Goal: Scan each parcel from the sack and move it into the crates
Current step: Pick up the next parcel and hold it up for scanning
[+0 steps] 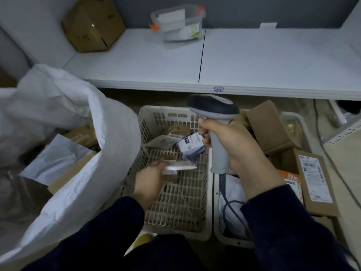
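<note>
My left hand (150, 180) reaches down into the beige slotted crate (175, 225) and holds a small flat parcel (178, 167) with a white label by its edge, low over the crate floor. My right hand (232, 145) grips the handle of a grey barcode scanner (214, 106), held upright above the gap between the two crates, its cable trailing down. A grey bagged parcel (190, 145) with a label and small brown packets lie at the crate's far end. The open white sack (82, 145) stands at the left with boxes and grey mailers inside.
A second crate (220, 233) at the right holds brown boxes (271, 128), a labelled cardboard mailer (314, 178) and an orange packet. A white shelf (254, 61) runs across above, with a cardboard box (91, 24) and a clear plastic tub (177, 22) on it.
</note>
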